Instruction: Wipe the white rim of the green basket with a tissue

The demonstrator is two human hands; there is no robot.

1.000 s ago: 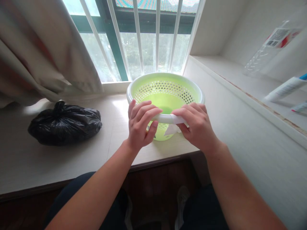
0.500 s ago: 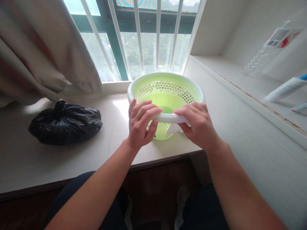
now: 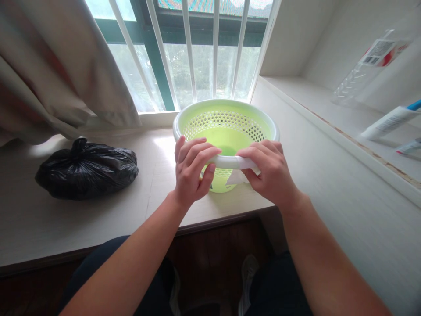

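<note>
A light green plastic basket (image 3: 217,131) with a perforated wall and a white rim stands upright on the pale window ledge (image 3: 154,175). My left hand (image 3: 194,169) is closed over the near rim, fingers on top and thumb below. To its right, my right hand (image 3: 268,169) pinches a thin white sheet, perhaps a wipe (image 3: 236,177), folded over the same rim. Part of the sheet hangs down the basket's outer side. Both hands hide parts of the rim.
A knotted black plastic bag (image 3: 87,169) lies on the ledge at left, below a curtain (image 3: 66,66). White window bars (image 3: 215,52) rise behind the basket. On the right-hand shelf are a clear bottle (image 3: 371,66) and a white tube (image 3: 390,123).
Both hands keep almost the same hold on the rim and sheet. The whole view has shifted very slightly; nothing was taken hold of or let go.
</note>
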